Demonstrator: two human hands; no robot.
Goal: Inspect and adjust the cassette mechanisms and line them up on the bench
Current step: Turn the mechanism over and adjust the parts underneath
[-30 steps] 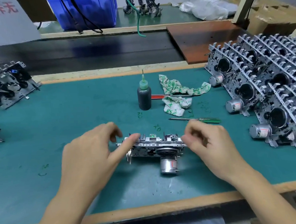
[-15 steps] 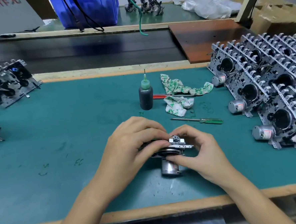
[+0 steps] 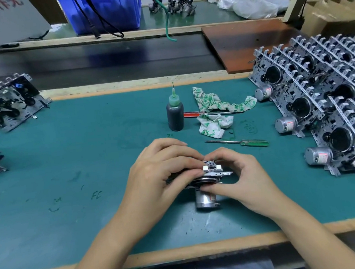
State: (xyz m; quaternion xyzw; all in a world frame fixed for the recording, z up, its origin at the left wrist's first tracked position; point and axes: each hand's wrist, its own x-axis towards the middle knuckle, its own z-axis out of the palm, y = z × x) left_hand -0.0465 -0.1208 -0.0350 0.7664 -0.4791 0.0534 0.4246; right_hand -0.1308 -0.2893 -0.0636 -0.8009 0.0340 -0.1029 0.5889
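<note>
Green bench mat carried the work. Largest group: finished cassette mechanisms leaning in overlapping rows at the right side, motors toward the operator. A smaller cluster of mechanisms lay at the far left edge. Mid-bench: oil bottle upright, stained rag just beside it, green-handled screwdriver lying near the hands, untouched.

Change over the last second: both hands closed in from either end of the unit onto its middle. One second earlier the fingers only touched the ends of the frame. Half a second earlier the grip was already formed, and it had not visibly altered since.

At this moment the left hand had fingers curled over the top of the cassette mechanism in hand, covering most of it. The right hand pinched it, thumb under the flywheel, fingers at the top edge. The unit sat at centre front of the mat, motor pointing toward the operator, apparently resting on the bench.

Judgement: inspection or adjustment step under way; unit not yet added to a row.
</note>
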